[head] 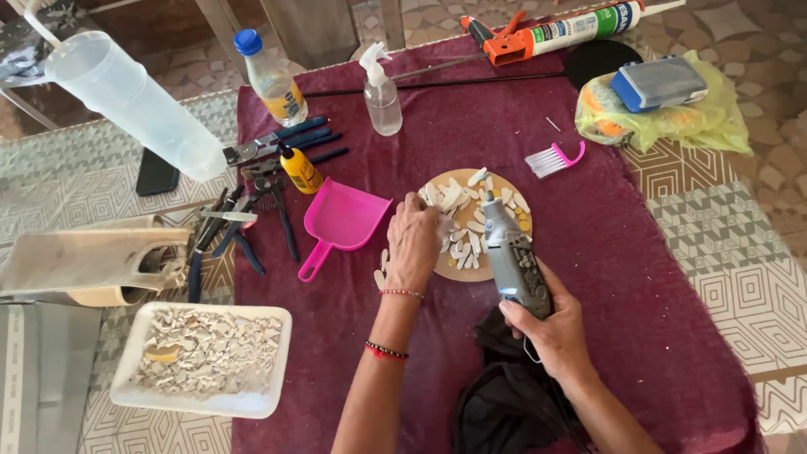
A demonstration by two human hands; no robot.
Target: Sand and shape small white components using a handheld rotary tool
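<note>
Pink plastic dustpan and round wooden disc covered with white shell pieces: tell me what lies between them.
In the head view, the left hand lies between the pink plastic dustpan and the round wooden disc, fingers resting on the disc's left edge; beneath it, dark red cloth.

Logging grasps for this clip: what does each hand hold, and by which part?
The right hand grips a grey rotary tool by its rear body. The left hand rests on the round board; whether it holds anything cannot be told.

A grey handheld rotary tool, tip pointing away, lies angled over a round wooden disc covered with pale shell-like fragments.
</note>
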